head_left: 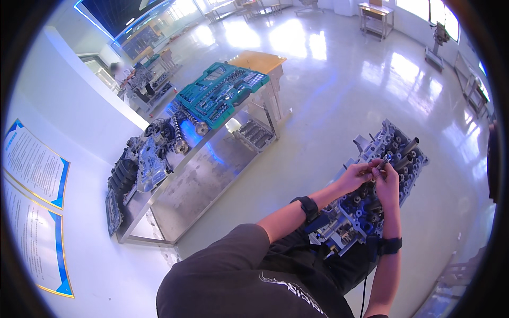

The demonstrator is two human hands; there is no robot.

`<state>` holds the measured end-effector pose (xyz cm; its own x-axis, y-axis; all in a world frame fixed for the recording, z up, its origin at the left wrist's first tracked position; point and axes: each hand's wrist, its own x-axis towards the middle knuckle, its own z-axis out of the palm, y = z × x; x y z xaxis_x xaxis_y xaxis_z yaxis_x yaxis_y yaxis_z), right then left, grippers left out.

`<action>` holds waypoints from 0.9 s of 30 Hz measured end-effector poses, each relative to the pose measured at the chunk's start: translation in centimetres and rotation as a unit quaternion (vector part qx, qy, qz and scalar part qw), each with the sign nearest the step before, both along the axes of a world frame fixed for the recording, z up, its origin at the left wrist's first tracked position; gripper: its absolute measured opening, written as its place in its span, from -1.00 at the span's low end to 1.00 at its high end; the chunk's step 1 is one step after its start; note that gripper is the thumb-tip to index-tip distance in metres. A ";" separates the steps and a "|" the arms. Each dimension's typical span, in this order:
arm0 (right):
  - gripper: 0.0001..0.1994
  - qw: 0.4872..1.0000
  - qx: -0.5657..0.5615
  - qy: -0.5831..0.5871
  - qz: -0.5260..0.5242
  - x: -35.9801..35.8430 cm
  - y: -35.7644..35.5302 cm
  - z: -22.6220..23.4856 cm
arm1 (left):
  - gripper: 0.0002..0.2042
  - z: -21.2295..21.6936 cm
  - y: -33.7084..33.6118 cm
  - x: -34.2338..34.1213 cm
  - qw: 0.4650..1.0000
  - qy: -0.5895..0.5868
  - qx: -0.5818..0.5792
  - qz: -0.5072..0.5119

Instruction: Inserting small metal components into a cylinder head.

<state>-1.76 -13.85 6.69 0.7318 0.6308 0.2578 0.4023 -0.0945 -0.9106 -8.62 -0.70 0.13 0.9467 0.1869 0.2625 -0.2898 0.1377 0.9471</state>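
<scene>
My left hand [356, 178] and my right hand [388, 183] meet above an aluminium engine cylinder head [389, 132]. A small shiny metal socket [387, 158] sticks up between their fingertips. The right fingers are closed around it, and the left fingers are pinched against its side. The hands hide its lower part, so I cannot tell whether it joins anything below. Beside the right hand, metal tubes [406, 160] stand up from the cylinder head. Its near end, below my wrists, shows several small fittings.
On the left stands a metal workbench [185, 212] with a green socket-set case [212, 95], camshafts [180, 139] and a black intake manifold [124, 175]. Another engine casting [254, 135] lies on its lower shelf. Far left, a person [123, 77] stands by another engine.
</scene>
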 end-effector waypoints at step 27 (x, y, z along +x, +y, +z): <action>-0.84 0.999 -0.040 0.021 0.006 -0.6 0.6 1.0 | -0.65 1.6 0.0 -0.8 0.990 0.070 0.055 0.109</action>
<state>-2.37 -13.24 7.74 0.7327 0.6573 0.1765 0.3661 -0.1621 -0.9163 -9.40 -0.66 1.68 0.9153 0.3693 0.1611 -0.1658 -0.0192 0.9860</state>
